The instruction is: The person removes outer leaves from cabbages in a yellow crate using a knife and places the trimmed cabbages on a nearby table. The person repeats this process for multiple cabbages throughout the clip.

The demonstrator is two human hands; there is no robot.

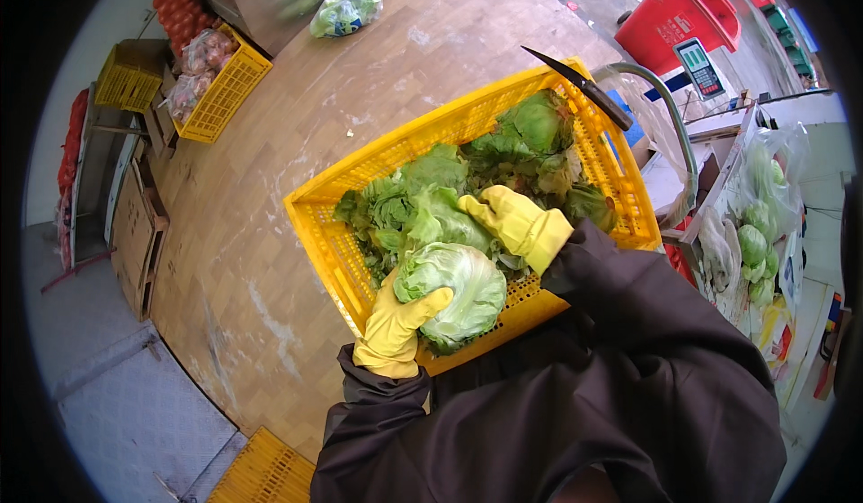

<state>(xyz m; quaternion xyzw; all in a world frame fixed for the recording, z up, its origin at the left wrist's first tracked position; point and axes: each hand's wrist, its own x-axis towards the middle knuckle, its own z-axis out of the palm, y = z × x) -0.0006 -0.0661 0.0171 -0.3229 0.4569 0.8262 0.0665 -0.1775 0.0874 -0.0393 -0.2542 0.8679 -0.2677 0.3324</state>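
Both my hands wear yellow rubber gloves. My left hand (399, 321) holds a pale green head of iceberg lettuce (465, 294) over the near side of a yellow plastic crate (404, 132), its thumb across the front. To the right, my right hand (519, 223) grips a loose outer lettuce leaf (441, 220) just behind that head; whether the leaf is still joined to it is hidden. Loose green leaves (388, 203) and another lettuce head (539, 122) lie inside the crate. A knife (580, 88) with a dark handle rests across the crate's far right corner, blade pointing outward.
A digital scale display (701, 68) and a curved metal rail (681, 125) stand right of the crate. Bagged lettuces (755, 233) lie on a table at the far right. Beyond are a red bin (674, 17), a bagged lettuce (347, 9) on the floor and a yellow crate of bagged produce (226, 85).
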